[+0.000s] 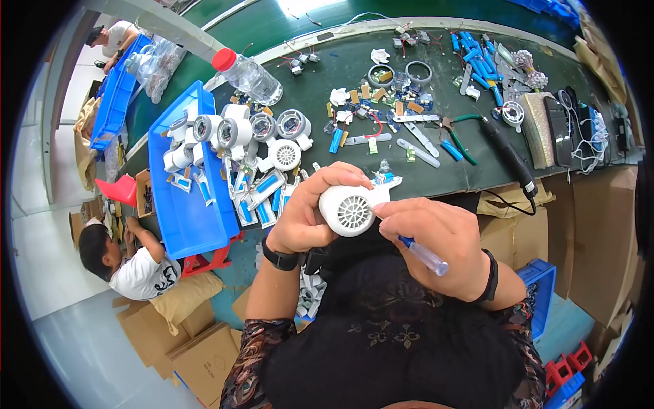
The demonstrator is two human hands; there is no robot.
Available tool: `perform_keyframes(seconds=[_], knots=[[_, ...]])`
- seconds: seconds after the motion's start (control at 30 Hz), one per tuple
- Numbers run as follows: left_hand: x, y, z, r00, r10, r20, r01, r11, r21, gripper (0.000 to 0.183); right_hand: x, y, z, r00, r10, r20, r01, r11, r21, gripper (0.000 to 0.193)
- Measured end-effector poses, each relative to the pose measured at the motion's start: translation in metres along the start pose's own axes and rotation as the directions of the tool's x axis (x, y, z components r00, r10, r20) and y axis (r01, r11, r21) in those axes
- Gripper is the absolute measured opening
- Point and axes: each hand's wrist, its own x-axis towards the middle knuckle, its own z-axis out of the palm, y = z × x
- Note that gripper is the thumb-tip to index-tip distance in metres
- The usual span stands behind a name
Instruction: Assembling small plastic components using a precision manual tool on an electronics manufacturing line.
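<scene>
Just past the table's near edge, my left hand (308,213) is wrapped round a white handheld fan housing (330,210) with a round slotted grille turned upward. My right hand (439,238) grips a screwdriver (429,259) with a clear and blue handle. Its fingers meet the right side of the housing, and the tool's tip is hard to make out there. Behind the housing, a blue-and-white part (387,180) shows. To the left on the table are several white fan bodies (285,155) and open handle shells with blue battery cells (266,185).
A blue bin (194,225) stands left, beside a red-capped bottle (255,80). Circuit boards, blue cells (477,58), green-handled pliers (466,140) and a black corded tool (507,153) lie across the table. Two other people (139,273) are at the left. Cardboard stands at right.
</scene>
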Motion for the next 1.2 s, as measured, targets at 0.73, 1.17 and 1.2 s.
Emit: perform_keyframes(seconds=[0.73,1.17,1.2], knots=[[-0.003,-0.011,-0.004,0.997,0.021,-0.068,-0.024,0.998,-0.051,0.075,-0.004,-0.007,-0.013,0.995,-0.032,-0.092,0.037,0.998,0.057,0.023],[-0.003,0.006,0.006,0.938,-0.128,-0.321,-0.016,0.911,-0.412,0.090,-0.008,0.033,-0.002,0.911,0.411,-0.010,-0.343,0.773,0.534,0.025],[-0.001,0.008,0.008,0.923,-0.163,-0.349,-0.025,0.879,-0.477,0.095,-0.004,0.046,0.007,0.964,0.251,-0.086,-0.200,0.903,0.381,0.026]])
